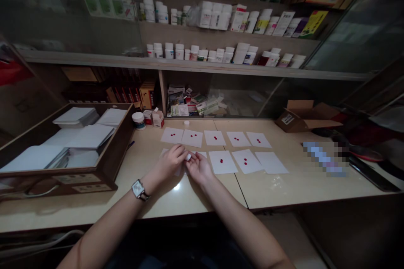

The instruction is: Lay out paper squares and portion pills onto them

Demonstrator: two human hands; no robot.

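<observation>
Two bare arms (104, 227) are stretched over the front edge of the worktop (41, 220), and a small white bit (188, 156), likely light and best held by its sides, is pinched between the fingertips of the left hand (172, 162) and right hand (198, 167).

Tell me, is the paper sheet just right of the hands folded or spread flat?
Spread flat: the white sheet lies open on the counter, red tablets on top.
</observation>
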